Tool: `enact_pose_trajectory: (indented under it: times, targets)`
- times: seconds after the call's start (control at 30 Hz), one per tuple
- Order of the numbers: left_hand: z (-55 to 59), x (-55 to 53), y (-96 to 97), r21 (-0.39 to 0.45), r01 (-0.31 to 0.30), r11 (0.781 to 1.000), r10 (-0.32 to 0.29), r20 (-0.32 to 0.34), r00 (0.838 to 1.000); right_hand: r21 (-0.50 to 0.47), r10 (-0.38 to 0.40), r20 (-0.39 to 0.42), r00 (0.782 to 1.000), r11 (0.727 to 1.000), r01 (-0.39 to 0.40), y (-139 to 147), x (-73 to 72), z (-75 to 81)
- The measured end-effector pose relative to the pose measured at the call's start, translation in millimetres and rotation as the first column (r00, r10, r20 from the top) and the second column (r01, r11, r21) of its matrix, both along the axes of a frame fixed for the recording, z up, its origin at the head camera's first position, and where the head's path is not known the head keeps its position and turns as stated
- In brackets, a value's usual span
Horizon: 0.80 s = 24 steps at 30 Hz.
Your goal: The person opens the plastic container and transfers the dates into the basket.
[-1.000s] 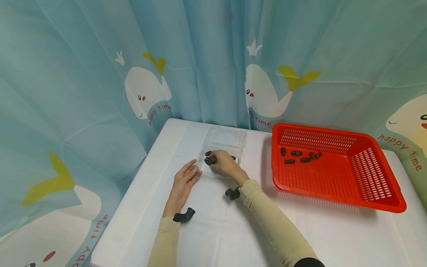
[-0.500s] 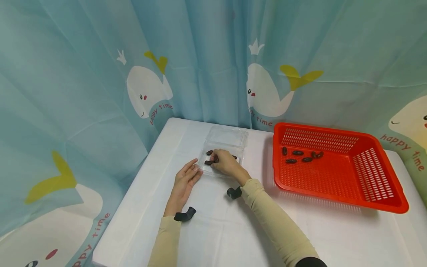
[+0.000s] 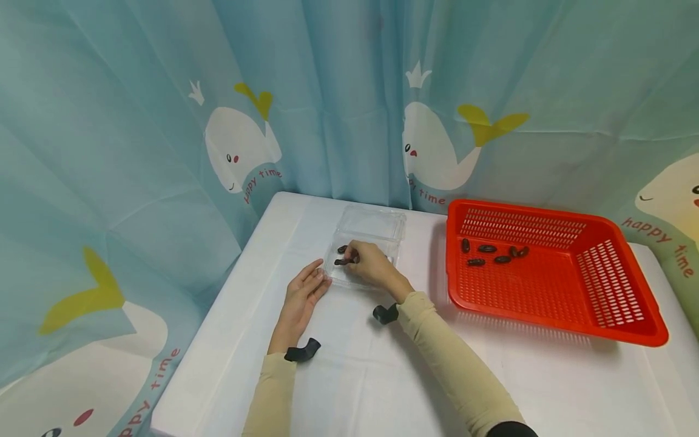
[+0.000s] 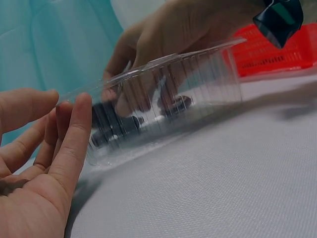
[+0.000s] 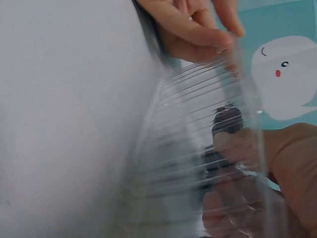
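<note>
A clear plastic hinged box (image 3: pixel 349 279) lies with its lid folded back, several dark, wrinkled dates in it. My right hand (image 3: pixel 373 265) reaches down into the box, its thumb and fingers pinching a date (image 5: pixel 227 121); one end of a dark date (image 3: pixel 341 261) sticks out left of the fingertips. Another date (image 3: pixel 342 249) lies behind it, near the left wall. My left hand (image 3: pixel 300 297) rests on the table with straight fingers against the box's left front corner. Through the ribbed wall, dark dates (image 4: pixel 119 130) show below the right hand in the left wrist view.
To the right stands a red perforated plastic basket (image 3: pixel 537 288) with several dates (image 3: pixel 487 249) on its floor. A white cloth (image 3: pixel 338 376) covers the table. Behind hangs a blue curtain (image 3: pixel 338 121) with whale prints. Dark straps sit on both wrists.
The right hand has shifted slightly up and turned a little over the box; the date at its fingertips now lies more sideways. The left hand stays at the corner.
</note>
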State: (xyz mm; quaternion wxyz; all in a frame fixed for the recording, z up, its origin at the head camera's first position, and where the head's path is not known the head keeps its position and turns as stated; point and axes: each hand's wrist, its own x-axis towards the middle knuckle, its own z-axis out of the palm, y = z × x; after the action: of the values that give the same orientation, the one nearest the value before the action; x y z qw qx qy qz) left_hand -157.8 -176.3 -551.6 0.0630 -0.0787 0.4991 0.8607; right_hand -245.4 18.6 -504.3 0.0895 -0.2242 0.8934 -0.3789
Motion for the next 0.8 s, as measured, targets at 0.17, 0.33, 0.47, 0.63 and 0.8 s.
enact_pose_trajectory:
  times: [0.17,0.33,0.47,0.63,0.8]
  targets:
    - [-1.0,-1.1,0.5,-0.022,-0.001,1.000,0.001,-0.005,1.000,-0.049,-0.012,-0.039,0.999,0.999,0.010,5,4.3,8.2]
    - [-1.3,-0.3,-0.2,-0.051,0.002,0.999,-0.003,-0.014,1.000,-0.096,-0.029,-0.096,0.995,0.995,0.020,12,12.9,18.6]
    - [-1.5,-0.3,-0.6,-0.045,0.011,0.999,-0.012,-0.024,1.000,-0.157,-0.077,-0.148,0.986,0.986,0.054,19,19.6,27.3]
    - [-1.7,0.0,-1.2,-0.027,0.004,1.000,-0.005,-0.015,1.000,-0.211,-0.138,-0.225,0.965,0.973,0.090,32,24.4,35.2]
    - [-0.8,0.9,-1.7,-0.023,0.011,1.000,-0.011,-0.016,1.000,-0.217,-0.199,-0.262,0.944,0.966,0.144,48,25.9,42.8]
